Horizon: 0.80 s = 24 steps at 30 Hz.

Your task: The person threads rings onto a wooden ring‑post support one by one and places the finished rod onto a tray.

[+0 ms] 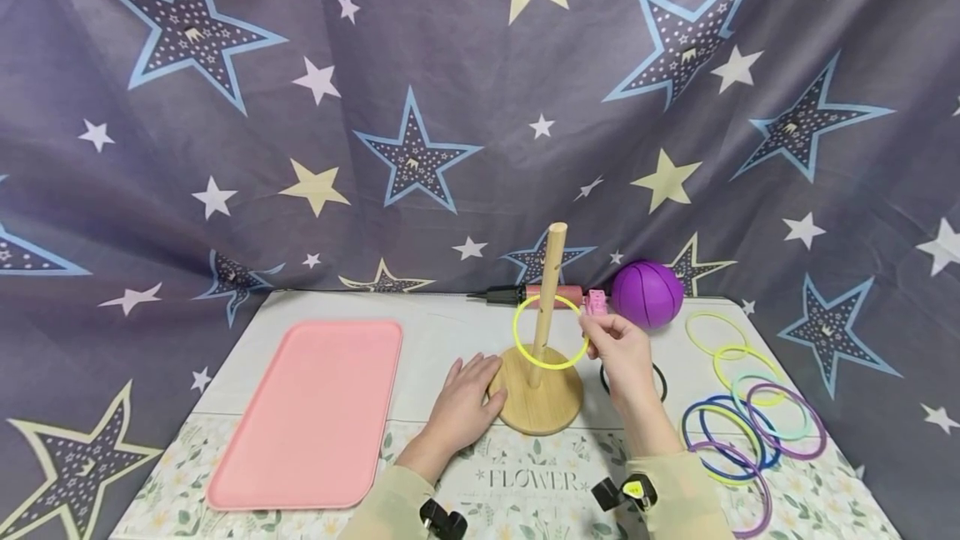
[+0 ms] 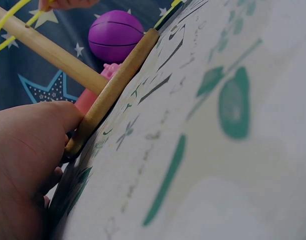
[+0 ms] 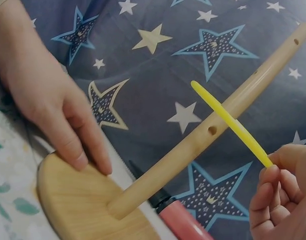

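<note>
A wooden ring stand has an upright post (image 1: 551,273) and a round base (image 1: 540,411). My left hand (image 1: 467,398) rests on the base's left edge, fingers fairly straight on the wood in the right wrist view. With thumb and fingertips, my right hand (image 1: 621,348) pinches a thin yellow ring (image 1: 515,330) by its right side. That ring is level with the middle of the post, which shows through its loop in the head view. Seen nearly edge-on in the right wrist view, the yellow ring (image 3: 252,145) crosses the post (image 3: 167,170).
A black ring (image 1: 662,382) lies behind my right wrist. Several coloured rings (image 1: 813,452) overlap at the right. A purple ball (image 1: 647,294), a small pink object (image 1: 596,302) and a red-and-black pump (image 1: 504,296) lie at the back. A pink tray (image 1: 307,415) is on the left.
</note>
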Each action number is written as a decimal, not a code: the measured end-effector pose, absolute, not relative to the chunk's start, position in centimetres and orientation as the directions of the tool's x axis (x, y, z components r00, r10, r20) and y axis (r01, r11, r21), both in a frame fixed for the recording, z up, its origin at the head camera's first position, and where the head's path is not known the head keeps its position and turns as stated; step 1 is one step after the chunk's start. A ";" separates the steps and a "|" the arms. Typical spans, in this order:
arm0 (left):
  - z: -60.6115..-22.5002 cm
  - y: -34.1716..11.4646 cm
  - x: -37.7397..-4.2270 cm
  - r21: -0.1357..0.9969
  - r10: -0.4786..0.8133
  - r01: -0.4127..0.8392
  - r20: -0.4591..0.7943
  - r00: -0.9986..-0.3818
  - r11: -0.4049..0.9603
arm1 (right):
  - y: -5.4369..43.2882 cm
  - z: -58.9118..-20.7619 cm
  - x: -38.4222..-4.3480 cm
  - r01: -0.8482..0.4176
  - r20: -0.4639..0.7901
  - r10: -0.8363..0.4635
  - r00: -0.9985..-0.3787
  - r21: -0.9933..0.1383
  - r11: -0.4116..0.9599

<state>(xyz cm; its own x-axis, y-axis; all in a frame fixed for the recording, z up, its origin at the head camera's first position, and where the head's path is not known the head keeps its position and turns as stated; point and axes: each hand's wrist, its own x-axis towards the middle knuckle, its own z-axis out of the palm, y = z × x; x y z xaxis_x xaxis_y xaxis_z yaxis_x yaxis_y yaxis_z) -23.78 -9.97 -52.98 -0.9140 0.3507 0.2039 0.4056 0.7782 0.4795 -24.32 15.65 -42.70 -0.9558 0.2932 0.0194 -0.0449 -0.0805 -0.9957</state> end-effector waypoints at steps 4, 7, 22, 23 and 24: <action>-52.9 -10.0 -23.7 0.485 0.344 0.398 0.200 -0.917 0.778 | 15.8 -43.4 -24.2 -0.009 -0.010 0.288 -0.958 -0.998 -0.063; -52.9 -9.9 -23.7 0.489 0.341 0.391 0.192 -0.920 0.780 | 16.0 -43.8 -24.1 0.012 -0.022 0.289 -0.957 -0.999 -0.038; -53.0 -9.9 -23.7 0.498 0.334 0.383 0.189 -0.924 0.778 | 16.0 -46.9 -24.3 0.055 -0.042 0.250 -0.967 -0.998 0.042; -53.0 -9.9 -23.7 0.499 0.333 0.381 0.187 -0.924 0.778 | 16.0 -47.1 -24.4 0.057 -0.045 0.247 -0.968 -0.998 0.041; -53.0 -9.9 -23.7 0.499 0.332 0.380 0.186 -0.925 0.779 | 16.0 -47.3 -24.4 0.059 -0.047 0.244 -0.969 -0.997 0.043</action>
<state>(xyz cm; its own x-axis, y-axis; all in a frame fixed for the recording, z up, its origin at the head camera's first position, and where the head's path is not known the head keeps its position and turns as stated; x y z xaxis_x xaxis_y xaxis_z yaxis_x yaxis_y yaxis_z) -23.73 -9.88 -53.03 -0.9247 0.3325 0.1857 0.3802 0.7789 0.4988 -24.37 16.04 -47.32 -0.9686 0.2441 -0.0473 0.0595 0.0428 -0.9973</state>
